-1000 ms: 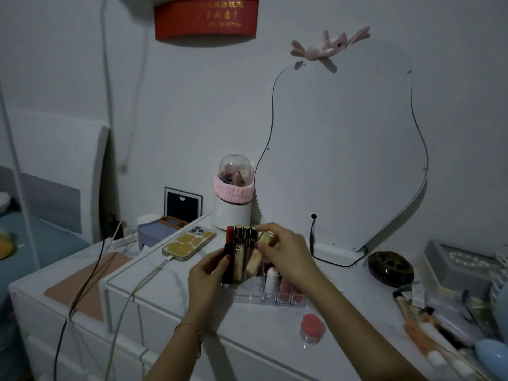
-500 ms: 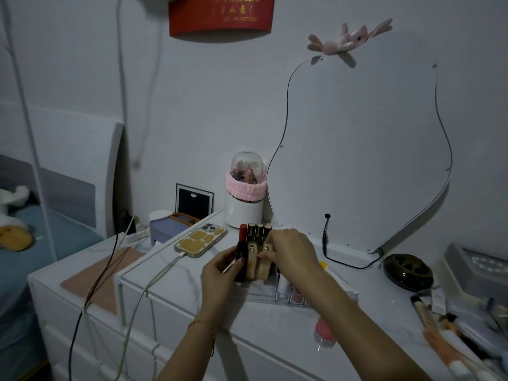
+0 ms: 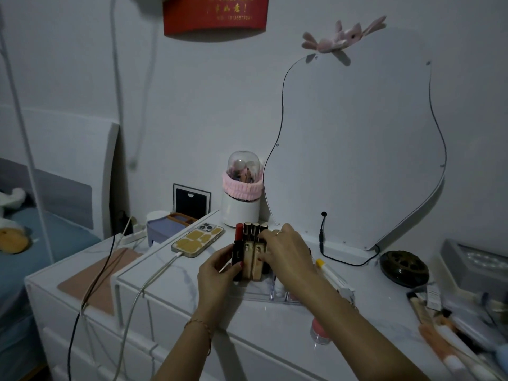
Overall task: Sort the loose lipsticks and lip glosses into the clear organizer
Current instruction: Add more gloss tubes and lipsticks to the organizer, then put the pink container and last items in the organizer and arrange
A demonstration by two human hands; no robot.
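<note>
Lipsticks (image 3: 248, 250) are stood upright in a tight row at the clear organizer's (image 3: 264, 294) left end, on the bench (image 3: 275, 325). Row's left side is clamped by left hand (image 3: 217, 273), thumb curled on the front. Right side is pinched from above by right hand (image 3: 286, 253).

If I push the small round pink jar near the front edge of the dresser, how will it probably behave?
The pink jar looks short and wide with a flat base, so it would probably slide, not tip. The dresser top seems smooth and glossy, so it may slide easily. It stands close to the front edge, so a push toward you could drop it.
</note>
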